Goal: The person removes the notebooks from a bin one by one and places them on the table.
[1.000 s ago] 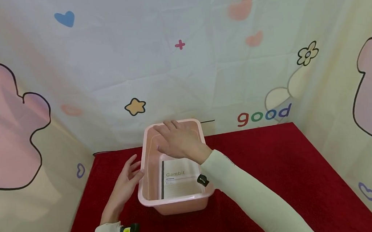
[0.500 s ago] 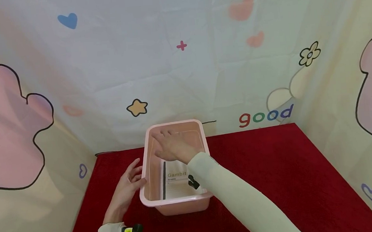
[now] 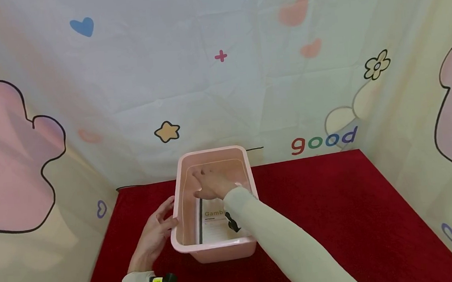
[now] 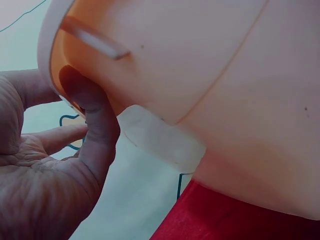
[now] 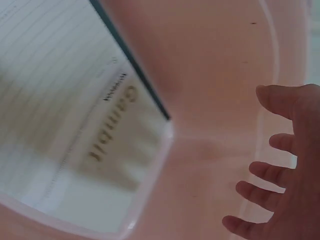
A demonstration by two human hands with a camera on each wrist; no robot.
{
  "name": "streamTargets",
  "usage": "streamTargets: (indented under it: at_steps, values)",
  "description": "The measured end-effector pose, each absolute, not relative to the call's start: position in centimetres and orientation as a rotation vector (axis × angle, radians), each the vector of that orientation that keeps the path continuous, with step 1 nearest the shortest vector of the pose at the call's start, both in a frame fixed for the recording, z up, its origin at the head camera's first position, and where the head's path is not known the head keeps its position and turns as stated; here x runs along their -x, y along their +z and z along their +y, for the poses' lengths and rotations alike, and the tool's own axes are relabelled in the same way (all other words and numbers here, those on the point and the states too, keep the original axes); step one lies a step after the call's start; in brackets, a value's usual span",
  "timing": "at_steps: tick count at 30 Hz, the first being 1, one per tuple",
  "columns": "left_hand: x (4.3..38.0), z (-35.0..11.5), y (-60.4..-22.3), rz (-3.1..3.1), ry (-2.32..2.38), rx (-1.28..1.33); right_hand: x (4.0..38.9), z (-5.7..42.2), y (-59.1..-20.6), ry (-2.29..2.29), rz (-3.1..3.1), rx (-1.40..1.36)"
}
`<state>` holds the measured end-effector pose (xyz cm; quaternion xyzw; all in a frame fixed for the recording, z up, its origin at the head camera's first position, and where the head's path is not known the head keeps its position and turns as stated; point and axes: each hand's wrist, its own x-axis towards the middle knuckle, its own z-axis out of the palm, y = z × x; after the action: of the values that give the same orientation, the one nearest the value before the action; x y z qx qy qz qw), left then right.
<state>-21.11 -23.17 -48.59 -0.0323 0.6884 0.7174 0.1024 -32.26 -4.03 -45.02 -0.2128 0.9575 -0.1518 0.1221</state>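
A pink plastic basin (image 3: 223,253) stands on the red cloth, with a pale notebook (image 3: 214,230) marked "Gambit" lying flat on its floor. My left hand (image 3: 153,235) grips the basin's left rim; in the left wrist view the thumb (image 4: 97,120) bends over the rim while the other fingers stay on the outer side. My right hand (image 3: 212,184) reaches down into the basin above the notebook's far end, holding nothing. Its spread fingers (image 5: 260,195) point toward the basin wall in the right wrist view. The right sleeve and wrist camera hide part of the notebook.
Red cloth (image 3: 315,213) covers the table around the basin. A printed fabric backdrop (image 3: 223,101) rises directly behind the basin, with side panels to the left and right.
My right hand has come down from over the basin's far rim into the basin, nearer the notebook. My left hand has closed onto the left rim.
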Motion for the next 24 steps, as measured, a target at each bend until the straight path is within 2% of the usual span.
streamTargets:
  at_steps: [10, 24]
  values:
    - [21.1, -23.1, -48.9, 2.034, 2.162, 0.057, 32.3, -5.4, -49.0, -0.228, 2.835, 0.602]
    - [21.1, -23.3, -49.0, 2.028, 2.170, 0.048, 31.4, -6.2, -50.4, -0.051, 2.746, 0.541]
